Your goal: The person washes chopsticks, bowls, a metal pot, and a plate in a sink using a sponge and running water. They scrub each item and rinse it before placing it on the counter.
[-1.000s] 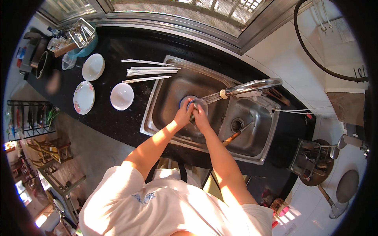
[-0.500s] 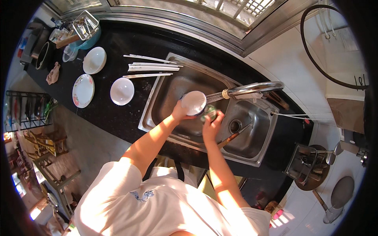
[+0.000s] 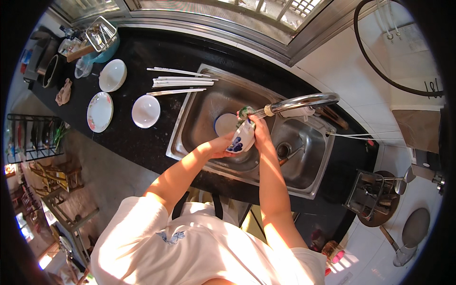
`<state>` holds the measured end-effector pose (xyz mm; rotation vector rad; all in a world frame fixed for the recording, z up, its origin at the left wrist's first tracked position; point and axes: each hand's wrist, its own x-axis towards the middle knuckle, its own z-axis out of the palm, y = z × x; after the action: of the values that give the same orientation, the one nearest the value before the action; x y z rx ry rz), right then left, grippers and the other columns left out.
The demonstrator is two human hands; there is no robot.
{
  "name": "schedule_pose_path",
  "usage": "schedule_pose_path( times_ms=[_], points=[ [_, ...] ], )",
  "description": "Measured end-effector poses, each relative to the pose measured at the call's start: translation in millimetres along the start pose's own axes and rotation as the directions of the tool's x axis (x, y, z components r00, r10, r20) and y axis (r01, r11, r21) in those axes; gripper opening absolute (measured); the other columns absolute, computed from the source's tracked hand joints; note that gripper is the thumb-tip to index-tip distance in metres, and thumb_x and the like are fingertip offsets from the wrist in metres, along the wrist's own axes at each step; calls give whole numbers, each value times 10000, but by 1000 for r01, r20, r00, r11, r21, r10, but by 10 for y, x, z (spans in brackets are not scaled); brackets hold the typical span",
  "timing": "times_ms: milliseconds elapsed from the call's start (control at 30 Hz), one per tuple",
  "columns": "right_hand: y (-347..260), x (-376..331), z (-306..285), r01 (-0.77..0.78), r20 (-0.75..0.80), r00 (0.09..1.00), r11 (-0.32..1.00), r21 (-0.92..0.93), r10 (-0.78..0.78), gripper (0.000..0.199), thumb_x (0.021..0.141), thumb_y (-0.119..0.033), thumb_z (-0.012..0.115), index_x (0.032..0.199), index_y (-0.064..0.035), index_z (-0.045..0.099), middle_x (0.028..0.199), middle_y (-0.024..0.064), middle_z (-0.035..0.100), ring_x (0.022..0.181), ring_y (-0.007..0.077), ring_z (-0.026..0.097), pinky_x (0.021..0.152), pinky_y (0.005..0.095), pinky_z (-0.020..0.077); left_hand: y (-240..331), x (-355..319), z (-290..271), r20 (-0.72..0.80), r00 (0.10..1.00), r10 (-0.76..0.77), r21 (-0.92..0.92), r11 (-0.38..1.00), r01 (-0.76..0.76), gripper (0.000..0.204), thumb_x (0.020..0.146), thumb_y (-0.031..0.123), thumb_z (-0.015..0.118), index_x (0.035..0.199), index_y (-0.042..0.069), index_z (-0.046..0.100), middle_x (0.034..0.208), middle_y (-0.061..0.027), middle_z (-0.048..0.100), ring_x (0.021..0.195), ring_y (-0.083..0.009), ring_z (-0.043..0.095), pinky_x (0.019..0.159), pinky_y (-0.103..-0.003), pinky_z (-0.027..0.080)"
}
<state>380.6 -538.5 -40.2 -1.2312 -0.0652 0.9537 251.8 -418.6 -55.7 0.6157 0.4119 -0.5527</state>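
Over the left sink basin (image 3: 197,114), my left hand (image 3: 221,146) grips a white bowl (image 3: 241,139) with a dark blue pattern, tilted so its outside shows. My right hand (image 3: 261,129) is closed on a green and white scrubbing cloth (image 3: 246,113), held at the bowl's far rim just by the faucet mouth. Part of its fingers is hidden behind the bowl and cloth. In the basin, left of the held bowl, sits another white bowl (image 3: 224,125) with a blue rim, partly covered by my hands.
The chrome faucet (image 3: 304,103) arches in from the right. Several white chopsticks (image 3: 178,81) reach over the sink's left rim. Two white bowls (image 3: 146,111) (image 3: 113,76) and a floral plate (image 3: 100,112) stand on the black counter (image 3: 142,52). An orange-handled utensil rests in the right basin (image 3: 304,166).
The bowl in my left hand has been tipped from facing up onto its side. My right hand has moved up with the cloth to the rim. The bowl beneath now shows.
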Motion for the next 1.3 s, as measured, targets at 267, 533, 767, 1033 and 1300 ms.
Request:
schedule_pose_path(
  times_ms=[267,533,767,1033,1300],
  points=[
    [526,-327,445,166,-514,855,975,146,-68,458,953,-368,435,1222,0,479,1028,100,611,941,189,594,806,353,479,-174,97,-17,-31,994,108,-345,932,-112,152,883,198,559,919,53,586,674,-60,561,452,-74,452,371,-185,317],
    [374,-395,624,366,-466,776,906,-214,-424,559,812,-138,678,1276,2,400,1181,105,524,1044,183,513,880,289,414,-226,493,-215,-559,393,730,668,677,-307,311,909,220,521,1104,-21,487,834,-141,616,690,-217,609,534,-304,471],
    [360,-244,177,283,-502,794,939,-195,-343,426,787,-207,731,1093,28,552,963,70,631,906,164,580,822,279,443,193,194,20,-261,557,789,737,535,-412,361,932,239,525,1208,8,499,1021,-109,615,880,-171,591,770,-310,469],
    [412,-265,227,-75,-454,880,984,163,143,535,756,-368,743,1112,-18,549,887,77,622,647,164,591,426,297,444,181,300,198,-318,646,694,661,651,-374,305,910,211,549,1145,15,558,1003,-142,630,890,-239,602,787,-325,462],
    [452,-315,83,385,-178,834,783,-488,-521,292,833,-129,626,1079,15,563,970,53,631,890,127,582,789,252,450,441,-112,-100,66,735,675,929,228,-293,385,810,63,599,1190,36,542,1101,-173,622,1041,-310,598,870,-342,460]
  ],
)
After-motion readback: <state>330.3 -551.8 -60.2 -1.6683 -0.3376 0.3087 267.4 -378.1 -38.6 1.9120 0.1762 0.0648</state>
